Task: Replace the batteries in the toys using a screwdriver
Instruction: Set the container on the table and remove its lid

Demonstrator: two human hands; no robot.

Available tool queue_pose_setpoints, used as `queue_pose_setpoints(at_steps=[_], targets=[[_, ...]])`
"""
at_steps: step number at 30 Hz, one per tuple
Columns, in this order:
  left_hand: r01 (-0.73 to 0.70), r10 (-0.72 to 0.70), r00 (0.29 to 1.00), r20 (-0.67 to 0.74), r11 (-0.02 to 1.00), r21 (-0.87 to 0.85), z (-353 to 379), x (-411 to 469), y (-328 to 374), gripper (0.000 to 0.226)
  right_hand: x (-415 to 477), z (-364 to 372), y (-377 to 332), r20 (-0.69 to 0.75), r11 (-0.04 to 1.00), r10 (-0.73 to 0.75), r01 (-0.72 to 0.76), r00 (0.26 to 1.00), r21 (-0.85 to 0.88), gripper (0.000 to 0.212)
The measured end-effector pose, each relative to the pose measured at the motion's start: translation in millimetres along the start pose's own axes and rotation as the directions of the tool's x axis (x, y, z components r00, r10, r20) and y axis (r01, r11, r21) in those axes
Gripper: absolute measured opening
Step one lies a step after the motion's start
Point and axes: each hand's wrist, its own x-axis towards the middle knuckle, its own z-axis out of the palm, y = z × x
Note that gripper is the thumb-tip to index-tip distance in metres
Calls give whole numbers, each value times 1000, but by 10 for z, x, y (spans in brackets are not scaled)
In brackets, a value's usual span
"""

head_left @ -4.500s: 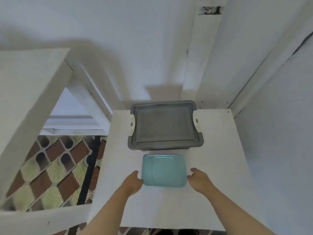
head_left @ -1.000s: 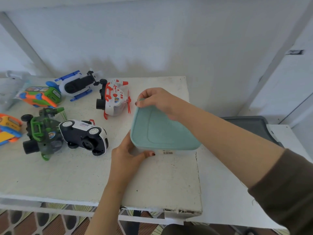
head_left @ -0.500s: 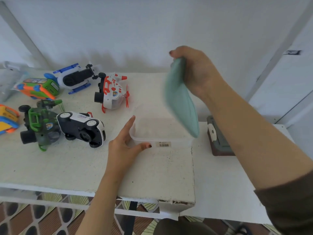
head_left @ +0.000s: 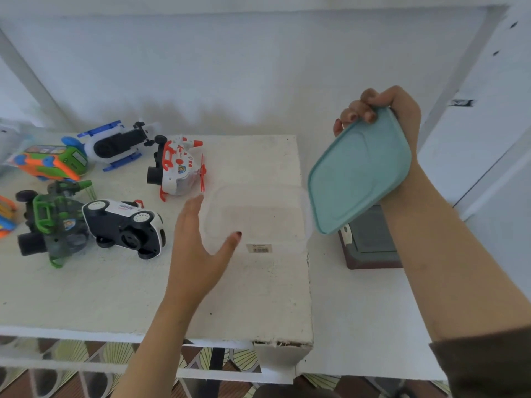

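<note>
Swung the teal lid (head_left: 359, 170) farther out to the right since half a second ago, off the box and past the right edge of the tabletop (head_left: 115, 297).

Toys all on the left part of the tabletop:
- Black and white car (head_left: 126, 225) tipped over, underside showing, right against the green toy (head_left: 51, 222) on its left.
- White and red helicopter (head_left: 178, 168) behind the car, near the far left corner of the clear box (head_left: 255, 216).
- Blue and white toy (head_left: 115, 145) and orange and green toy (head_left: 48, 162) at the back, by the wall.
- One more orange toy (head_left: 5, 216), cut off at the left side of the view.

Clear box just right of the car, top open, its right wall close to the tabletop's right edge.

Left hand (head_left: 195, 254) at the box's near left corner, grip spread, fingers straight, thumb tip by the near wall.

Right hand (head_left: 382, 110) up in the air, grip pinching the lid's far corner, lid tilted.

Grey bin (head_left: 370, 239) below the lid, on the lower tabletop (head_left: 359, 311) to the right.

Open room in front of the toys and box, down to the chipped near edge.
</note>
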Motion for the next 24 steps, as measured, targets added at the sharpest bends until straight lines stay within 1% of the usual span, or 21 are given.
queue_pose_setpoints(at_steps=[2, 3, 4, 5, 6, 7, 8, 9, 10, 11, 12, 13, 14, 15, 16, 17, 18, 19, 21, 23, 24], targets=[[-154, 152, 976, -154, 988, 2, 3, 5, 135, 50, -16, -71, -16, 57, 998, 6, -9, 998, 66, 21], [-178, 171, 971, -168, 984, -25, -1, 9, 216, 37, -24, -100, -11, 99, 995, 12, -22, 995, 95, 26], [-157, 145, 979, -142, 985, -78, -3, 19, 304, 26, -33, -128, 0, 131, 992, 19, -36, 991, 124, 30], [-97, 85, 993, -81, 984, -151, -3, 27, 399, 18, -36, -165, 21, 152, 987, 25, -48, 988, 153, 31], [-3, 5, 1000, 5, 969, -245, -1, 36, 492, 14, -47, -187, 55, 166, 982, 32, -62, 986, 180, 28], [124, -91, 990, 111, 929, -347, -1, 48, 579, 13, -69, -188, 107, 174, 976, 43, -78, 984, 203, 25], [261, -181, 959, 217, 862, -433, -6, 64, 657, 15, -102, -161, 176, 165, 970, 56, -93, 985, 225, 21], [365, -243, 923, 298, 796, -483, -18, 83, 717, 18, -140, -128, 254, 130, 962, 72, -103, 989, 252, 18], [420, -275, 899, 340, 756, -501, -38, 104, 751, 19, -182, -83, 326, 65, 952, 96, -111, 993, 287, 17], [437, -289, 892, 346, 748, -500, -65, 122, 759, 17, -229, -36, 386, -12, 945, 126, -116, 992, 304, 19], [439, -302, 893, 335, 751, -493, -99, 139, 747, 14, -281, -8, 430, -80, 954, 160, -134, 984, 267, 20], [438, -315, 895, 316, 760, -480, -147, 149, 714, 12, -345, 28, 452, -136, 975, 183, -162, 974, 151, 18], [442, -336, 894, 295, 767, -465, -209, 156, 671, 13, -410, 43, 462, -198, 978, 188, -202, 962, -54, 13], [446, -358, 894, 271, 777, -445, -284, 155, 616, 13, -473, 35, 462, -246, 915, 175, -250, 953, -316, 8], [447, -375, 894, 245, 788, -423, -370, 139, 558, 14, -539, 14, 457, -261, 774, 158, -284, 952, -566, 10], [444, -384, 896, 225, 803, -398, -452, 108, 490, 15, -609, -12, 453, -247, 598, 155, -290, 956, -747, 17], [439, -387, 898, 210, 822, -362, -528, 61, 431, 16, -675, -52, 454, -219, 434, 184, -279, 958, -857, 23], [434, -385, 900, 205, 843, -319, -591, 2, 374, 17, -749, -86, 458, -206, 296, 238, -273, 949, -915, 27], [431, -383, 898, 219, 864, -258, -669, -126, 275, 18, -892, -142, 480, -217, 84, 373, -266, 902, -960, 28], [442, -389, 890, 238, 866, -235, -696, -241, 186, 19, -993, -140, 504, -266, -58, 462, -271, 846, -961, 35], [449, -397, 886, 240, 864, -228, -696, -286, 147, 19, -1012, -135, 522, -300, -99, 480, -288, 825, -952, 42]])
